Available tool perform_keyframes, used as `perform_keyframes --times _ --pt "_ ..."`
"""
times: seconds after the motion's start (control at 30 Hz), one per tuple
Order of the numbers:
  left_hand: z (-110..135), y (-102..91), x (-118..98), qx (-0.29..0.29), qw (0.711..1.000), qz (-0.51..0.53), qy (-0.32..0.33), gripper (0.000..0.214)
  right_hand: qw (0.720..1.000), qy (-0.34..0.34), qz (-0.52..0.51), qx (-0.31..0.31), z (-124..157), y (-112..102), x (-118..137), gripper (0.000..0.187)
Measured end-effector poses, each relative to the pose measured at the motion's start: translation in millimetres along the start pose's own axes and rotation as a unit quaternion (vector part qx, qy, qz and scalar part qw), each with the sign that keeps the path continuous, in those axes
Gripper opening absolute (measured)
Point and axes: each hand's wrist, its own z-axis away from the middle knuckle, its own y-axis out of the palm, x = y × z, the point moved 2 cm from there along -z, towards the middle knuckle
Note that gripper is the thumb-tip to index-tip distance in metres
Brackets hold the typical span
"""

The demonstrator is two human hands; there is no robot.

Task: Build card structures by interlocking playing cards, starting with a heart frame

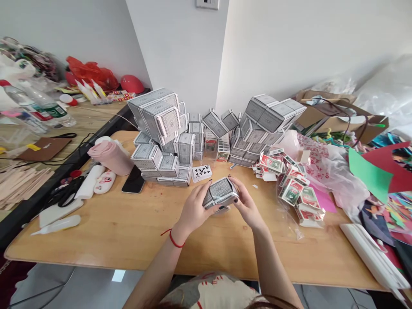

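Between my two hands is a block built from playing cards, with grey patterned backs showing on its faces. My left hand wraps the block's left side, thumb along the near edge. My right hand grips the right side, with fingers at the top far corner and the thumb on the near corner. Just beyond lies a small fan of loose cards, a club card face up on top. Similar card blocks stand piled at the left and at the right.
Crumpled card boxes lie to the right beside plastic bags. At far right sits a white pouch. A black phone, pink rolled cloth, scissors and glue bottle lie on the left.
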Motion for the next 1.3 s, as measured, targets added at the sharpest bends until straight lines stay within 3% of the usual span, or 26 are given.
perform_keyframes --times 0.1,0.2,0.5,0.77,0.93,1.03,1.13,1.3 --pt "-2.6 -2.0 -2.3 0.012 0.998 -0.036 0.044 0.065 0.999 -0.05 0.017 0.001 -3.0 -9.1 8.8 0.064" --pt "-6.7 -2.1 -6.8 0.027 0.994 -0.079 0.076 0.064 0.996 -0.068 0.04 0.026 -4.4 -10.7 12.4 0.049" --pt "-13.6 -2.8 -18.6 0.056 0.978 -0.162 0.119 0.063 0.992 -0.053 0.116 -0.007 0.8 -5.6 3.5 0.035" --pt "-13.7 1.5 -18.1 0.079 0.971 -0.194 0.119 0.055 0.988 -0.044 0.151 0.011 -1.1 -6.5 8.4 0.029" --pt "-13.4 -6.5 -14.2 0.103 0.98 -0.111 0.13 0.055 0.985 -0.052 0.158 0.035 -3.4 -18.0 14.6 0.039" --pt "-13.6 -10.6 -5.8 0.096 0.991 -0.019 0.093 0.066 0.979 -0.036 0.198 0.042 -3.0 -27.4 17.1 0.056" --pt "-12.5 -5.9 3.2 0.081 0.994 0.044 0.062 0.069 0.975 -0.016 0.215 0.061 -2.9 -29.7 16.6 0.066" --pt "-9.5 8.6 8.6 0.068 0.991 0.062 0.101 0.057 0.977 -0.032 0.178 0.111 -4.1 -17.9 12.6 0.062"
